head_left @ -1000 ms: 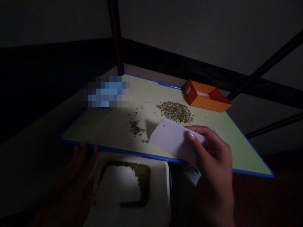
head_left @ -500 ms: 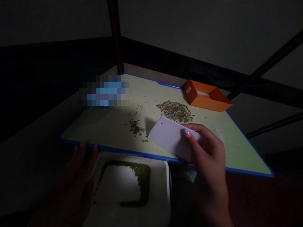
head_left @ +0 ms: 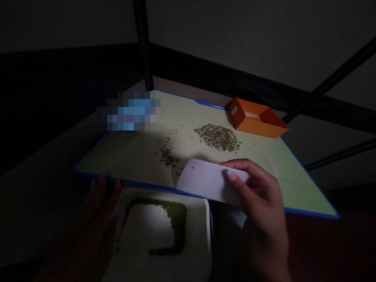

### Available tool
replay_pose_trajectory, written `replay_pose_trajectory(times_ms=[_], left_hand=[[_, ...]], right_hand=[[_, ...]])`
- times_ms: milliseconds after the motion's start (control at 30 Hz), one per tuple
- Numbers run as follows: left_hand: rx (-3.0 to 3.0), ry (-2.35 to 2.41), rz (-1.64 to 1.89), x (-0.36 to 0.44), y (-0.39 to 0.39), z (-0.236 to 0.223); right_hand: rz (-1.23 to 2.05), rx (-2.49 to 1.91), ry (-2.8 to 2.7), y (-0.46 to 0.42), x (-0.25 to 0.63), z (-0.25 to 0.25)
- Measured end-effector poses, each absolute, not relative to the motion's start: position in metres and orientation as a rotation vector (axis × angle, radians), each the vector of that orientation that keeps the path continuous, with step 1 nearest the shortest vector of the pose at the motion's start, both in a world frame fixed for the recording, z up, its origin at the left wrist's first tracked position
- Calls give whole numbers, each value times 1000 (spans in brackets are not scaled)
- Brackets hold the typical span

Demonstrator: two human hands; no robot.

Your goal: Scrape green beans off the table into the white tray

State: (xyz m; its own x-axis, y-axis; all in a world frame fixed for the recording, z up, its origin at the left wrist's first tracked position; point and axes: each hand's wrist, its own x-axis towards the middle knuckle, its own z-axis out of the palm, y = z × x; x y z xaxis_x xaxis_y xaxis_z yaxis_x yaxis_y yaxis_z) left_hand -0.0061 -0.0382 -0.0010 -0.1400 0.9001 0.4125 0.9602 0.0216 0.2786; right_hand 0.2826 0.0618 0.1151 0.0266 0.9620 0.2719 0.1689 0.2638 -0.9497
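Note:
My right hand [head_left: 258, 196] grips a flat white plastic scraper [head_left: 202, 178] with a small hole in one corner, thumb on top. The scraper is tilted over the near edge of a pale board [head_left: 141, 152] with a blue rim. Beyond it lies a pile of small greenish-brown grains [head_left: 217, 138], with a smaller scatter of grains [head_left: 168, 157] to the left. My left hand [head_left: 91, 219] is in shadow, its fingers stretched out with the tips at the board's near edge. Below that edge stands a white tub [head_left: 199, 239] with greenish grains along its inner sides.
An orange open box [head_left: 258, 131] sits at the board's far right, with some pale stuff inside. A pixelated blue object [head_left: 132, 113] stands at the left. A pale powdery smear [head_left: 268, 163] marks the board at right. Dark wall and posts rise behind.
The right hand has brought the scraper down and slightly left, nearer the board's front edge. The left hand and the main grain pile look the same.

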Motion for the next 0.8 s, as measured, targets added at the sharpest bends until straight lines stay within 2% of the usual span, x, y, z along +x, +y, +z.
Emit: replay_pose_trajectory(times_ms=[467, 800], left_hand=[[-1992, -2186, -795, -6, -38, 0], [-2049, -2112, -763, -12, -35, -3]], right_hand=[[716, -1208, -1386, 83, 289, 100], [833, -1174, -1373, 74, 283, 107]])
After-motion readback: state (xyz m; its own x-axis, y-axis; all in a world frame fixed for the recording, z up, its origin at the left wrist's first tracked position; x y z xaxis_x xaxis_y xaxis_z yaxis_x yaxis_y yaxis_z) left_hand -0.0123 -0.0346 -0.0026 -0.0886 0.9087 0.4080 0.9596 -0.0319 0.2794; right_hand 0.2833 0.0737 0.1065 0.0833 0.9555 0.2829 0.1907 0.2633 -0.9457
